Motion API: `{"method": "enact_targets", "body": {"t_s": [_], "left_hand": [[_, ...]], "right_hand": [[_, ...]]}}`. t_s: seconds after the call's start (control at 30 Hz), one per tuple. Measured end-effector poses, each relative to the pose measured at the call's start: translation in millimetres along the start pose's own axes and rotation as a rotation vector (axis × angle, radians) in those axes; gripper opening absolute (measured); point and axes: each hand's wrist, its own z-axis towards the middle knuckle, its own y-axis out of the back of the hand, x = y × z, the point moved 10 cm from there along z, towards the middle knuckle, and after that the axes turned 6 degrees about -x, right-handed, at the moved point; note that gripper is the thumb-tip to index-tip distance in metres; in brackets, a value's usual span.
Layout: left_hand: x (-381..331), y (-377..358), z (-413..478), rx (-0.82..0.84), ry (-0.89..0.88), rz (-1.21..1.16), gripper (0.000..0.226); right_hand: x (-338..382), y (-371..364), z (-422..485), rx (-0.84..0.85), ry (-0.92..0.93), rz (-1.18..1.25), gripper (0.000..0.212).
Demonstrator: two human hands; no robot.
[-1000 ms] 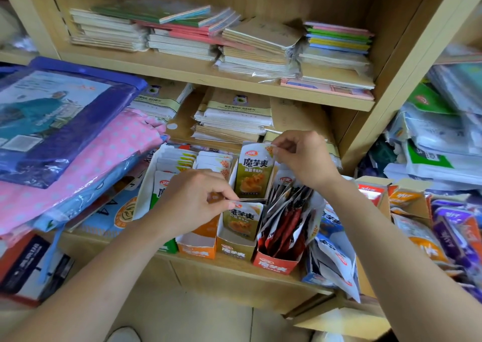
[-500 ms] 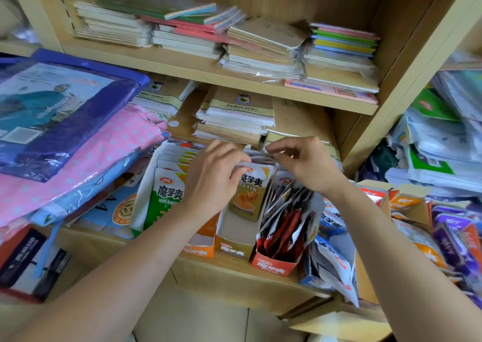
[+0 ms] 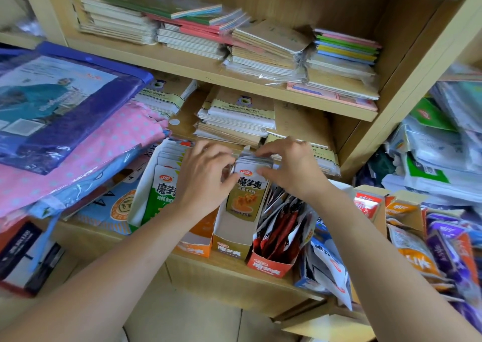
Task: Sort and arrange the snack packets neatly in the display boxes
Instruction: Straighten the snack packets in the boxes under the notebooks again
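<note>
Grip: We see both hands closed on one upright stack of olive packets (image 3: pixel 246 198) at the centre of the frame.
Left hand (image 3: pixel 206 182): Its thumb and curled fingers pinch the stack's left edge near the top.
Right hand (image 3: pixel 289 169): Its fingertips curl over the top of the stack, and the thumb presses the front packet's upper right corner.
Olive packets: They stand on end, faces toward us, in the rear part of the olive box (image 3: pixel 229 247), just below centre.
Orange box (image 3: pixel 194 246): It touches the olive box's left side, and we find it partly hidden under the left wrist.
Red box (image 3: pixel 268 266): It sits against the olive box's right side, with red packets (image 3: pixel 281 224) leaning loosely in it.
Green packets (image 3: pixel 163 193): We see a row standing left of the left hand, the front one facing us.
Blue and white packets (image 3: pixel 326 263): They spill over the shelf edge, lower right of the red box.
Orange and purple packets (image 3: pixel 417 258): We see them piled at the right edge of the frame.
Notebooks (image 3: pixel 260 46): They lie stacked flat on the shelf across the top of the frame.
Pink dotted bag (image 3: pixel 78 153): It lies at the left, under a blue package (image 3: pixel 52 101).
</note>
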Motion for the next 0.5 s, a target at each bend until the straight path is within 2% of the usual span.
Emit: {"method": "enact_targets", "body": {"t_s": [0.13,0.3,0.5], "left_hand": [[-5.0,6.1,-2.4,-0.029,-0.034,-0.022,0.016],[-3.9,11.2,-4.3,-0.036,-0.006,-0.053,0.011],[2.9,7.3,-5.1,0.013,0.073,-0.002,0.034]], "right_hand": [[2.1,-6.4,2.7,0.048,0.000,0.137,0.024],[-17.7,3.8,7.2,-0.097,-0.144,0.131,0.019],[-13.9,-8.0,5.8,0.045,-0.115,0.051,0.026]]}}
